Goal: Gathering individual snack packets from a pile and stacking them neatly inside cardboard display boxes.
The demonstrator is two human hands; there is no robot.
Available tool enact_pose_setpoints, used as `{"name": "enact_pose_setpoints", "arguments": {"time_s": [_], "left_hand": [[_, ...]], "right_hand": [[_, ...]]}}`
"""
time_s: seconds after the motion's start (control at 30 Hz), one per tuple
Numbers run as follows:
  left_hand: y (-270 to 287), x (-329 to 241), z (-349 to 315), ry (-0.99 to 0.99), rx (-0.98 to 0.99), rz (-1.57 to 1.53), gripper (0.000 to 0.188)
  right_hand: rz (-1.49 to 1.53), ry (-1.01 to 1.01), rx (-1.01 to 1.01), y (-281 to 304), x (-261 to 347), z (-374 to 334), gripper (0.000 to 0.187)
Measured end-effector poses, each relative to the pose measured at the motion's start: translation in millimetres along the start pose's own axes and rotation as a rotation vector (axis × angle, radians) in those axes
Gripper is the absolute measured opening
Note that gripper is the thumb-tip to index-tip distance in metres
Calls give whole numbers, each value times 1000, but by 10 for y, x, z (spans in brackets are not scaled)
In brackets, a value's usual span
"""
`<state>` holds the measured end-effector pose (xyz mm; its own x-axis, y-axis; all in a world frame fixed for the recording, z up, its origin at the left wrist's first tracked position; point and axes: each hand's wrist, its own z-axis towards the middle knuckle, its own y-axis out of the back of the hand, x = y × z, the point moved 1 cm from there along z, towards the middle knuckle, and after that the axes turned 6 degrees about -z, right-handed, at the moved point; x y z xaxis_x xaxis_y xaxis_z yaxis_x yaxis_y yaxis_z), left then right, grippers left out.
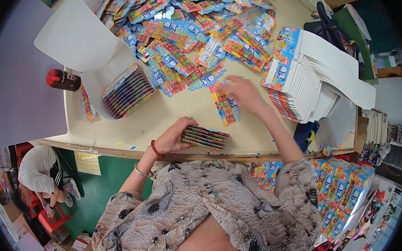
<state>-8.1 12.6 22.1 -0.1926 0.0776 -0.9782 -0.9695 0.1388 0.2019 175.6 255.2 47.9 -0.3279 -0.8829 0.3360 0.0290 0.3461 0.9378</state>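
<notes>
My left hand (176,137) is closed around a short stack of flat colourful blister packs (205,138), stood on edge near the table's front edge. Farther right, my right hand (245,95) reaches over a single blue, red and yellow blister pack (227,109). Its fingers are smeared by motion at the pack's top end, so I cannot tell whether they grip it. Left of my hands stands a white display box (106,63) with its lid up and a row of packs (129,95) inside. A large heap of loose packs (184,35) spreads over the far side.
Nested white-and-blue cartons (306,86) lean at the right of the table (164,116). A dark bottle with a red cap (63,79) and a loose pack (88,102) are at the left. Filled cartons (341,191) stand below right. Another person (39,170) bends at lower left.
</notes>
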Motion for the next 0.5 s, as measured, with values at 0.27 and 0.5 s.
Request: {"name": "enact_pose_setpoints", "arguments": {"time_s": [0.27, 0.5], "left_hand": [[157, 38, 506, -58, 62, 61, 71], [77, -117, 520, -127, -107, 554, 76]], "right_hand": [[-109, -680, -227, -284, 542, -38, 61], [949, -305, 176, -105, 471, -69, 36]]}}
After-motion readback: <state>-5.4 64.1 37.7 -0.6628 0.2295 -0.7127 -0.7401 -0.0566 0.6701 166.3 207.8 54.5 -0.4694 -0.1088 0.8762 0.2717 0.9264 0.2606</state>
